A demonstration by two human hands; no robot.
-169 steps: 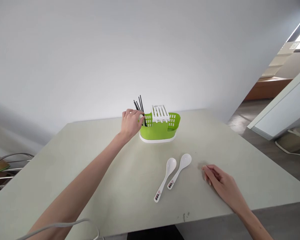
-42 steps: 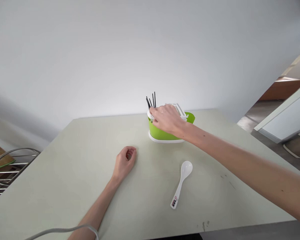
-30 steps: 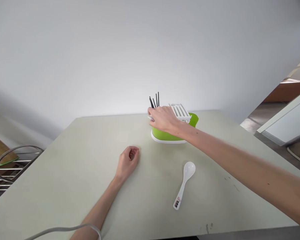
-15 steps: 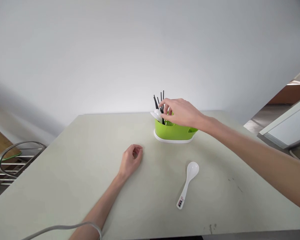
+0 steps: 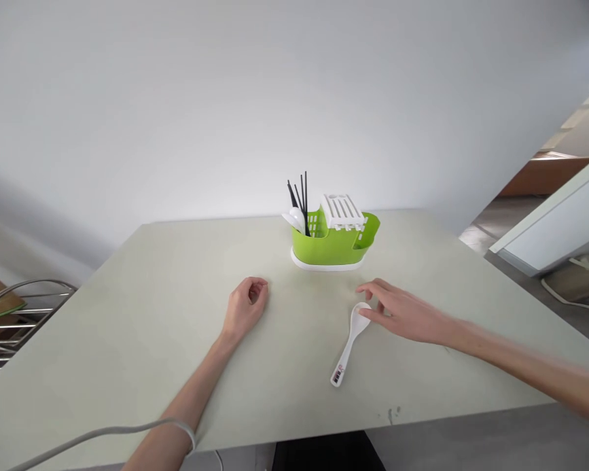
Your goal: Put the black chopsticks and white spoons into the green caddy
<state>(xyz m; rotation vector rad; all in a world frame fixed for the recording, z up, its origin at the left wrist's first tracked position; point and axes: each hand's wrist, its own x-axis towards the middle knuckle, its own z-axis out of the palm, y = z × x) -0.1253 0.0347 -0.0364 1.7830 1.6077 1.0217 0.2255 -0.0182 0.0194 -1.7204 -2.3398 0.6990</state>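
A green cutlery holder [image 5: 332, 246] with a white slotted insert stands at the far middle of the pale table [image 5: 127, 340]. Black chopsticks [image 5: 299, 193] and a white spoon [image 5: 293, 219] stick out of its left compartment. A second white spoon [image 5: 348, 343] lies on the table nearer to me. My right hand [image 5: 402, 314] hovers at that spoon's bowl, fingers spread and thumb touching it. My left hand [image 5: 245, 307] rests on the table with fingers loosely curled, nothing visible in it.
A metal wire rack [image 5: 10, 320] sits off the table's left edge. A grey cable [image 5: 88, 438] runs along my left forearm. To the right the floor drops away beside a white panel [image 5: 554, 222].
My right hand has left the holder, where it set a spoon into the left compartment, and come down to the spoon lying on the table. My left hand has stayed put.
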